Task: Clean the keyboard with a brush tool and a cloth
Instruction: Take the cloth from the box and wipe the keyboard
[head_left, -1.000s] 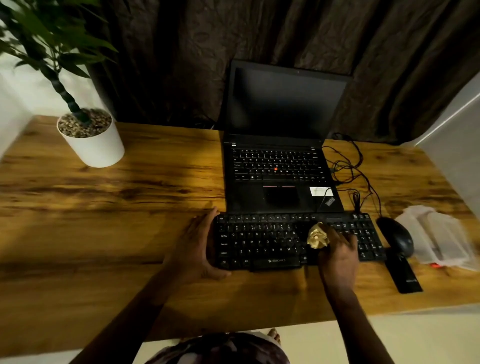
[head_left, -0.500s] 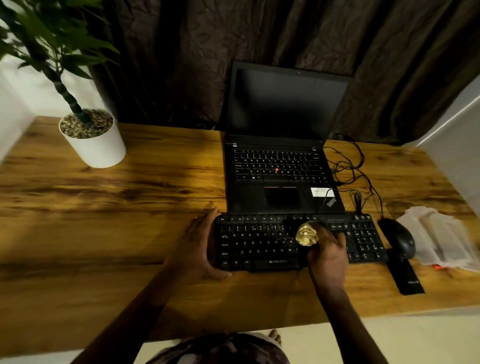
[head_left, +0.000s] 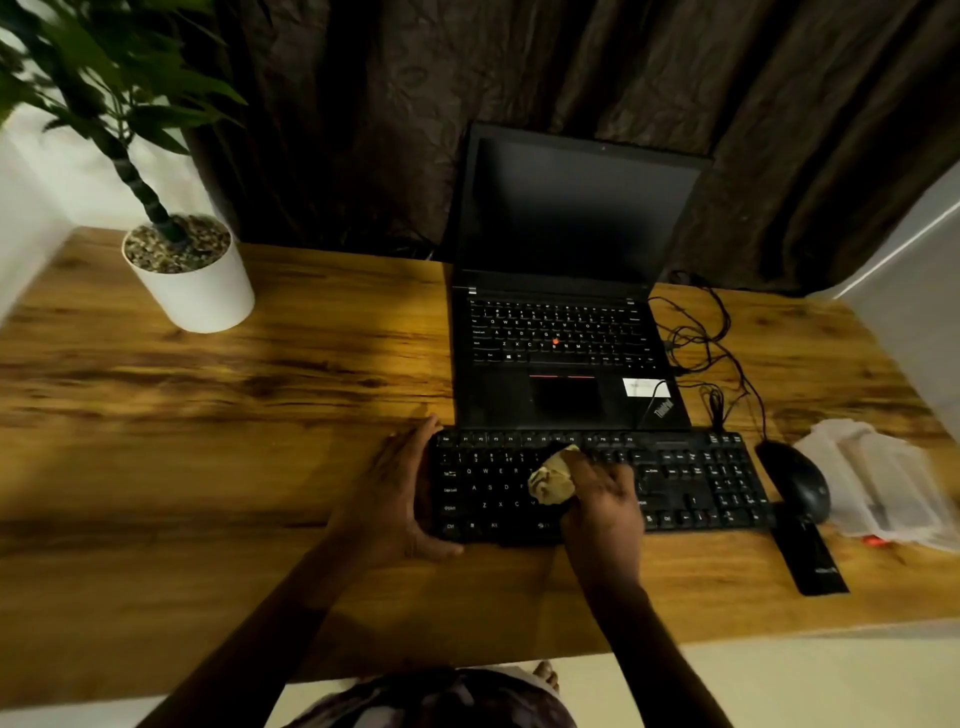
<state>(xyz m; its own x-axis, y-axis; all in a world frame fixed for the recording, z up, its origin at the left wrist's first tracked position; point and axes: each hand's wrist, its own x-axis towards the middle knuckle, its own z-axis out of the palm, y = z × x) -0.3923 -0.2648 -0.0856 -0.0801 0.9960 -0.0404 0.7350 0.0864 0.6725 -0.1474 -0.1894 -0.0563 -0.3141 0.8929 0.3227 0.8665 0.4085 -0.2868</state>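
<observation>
Cloth (head_left: 550, 483) farther left, in right hand (head_left: 605, 506)

My laptop (head_left: 566, 332) sat open at 12, plant pot (head_left: 192, 280) at 10, mouse (head_left: 795, 483) at 3 w/ plastic pkg (head_left: 878, 483) beside it.

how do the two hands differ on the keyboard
The left hand grips the left end of the keyboard; the right hand holds a crumpled cloth against the keys. The left hand sits at the edge, the right hand nearer the middle. Both touch the keyboard.
</observation>
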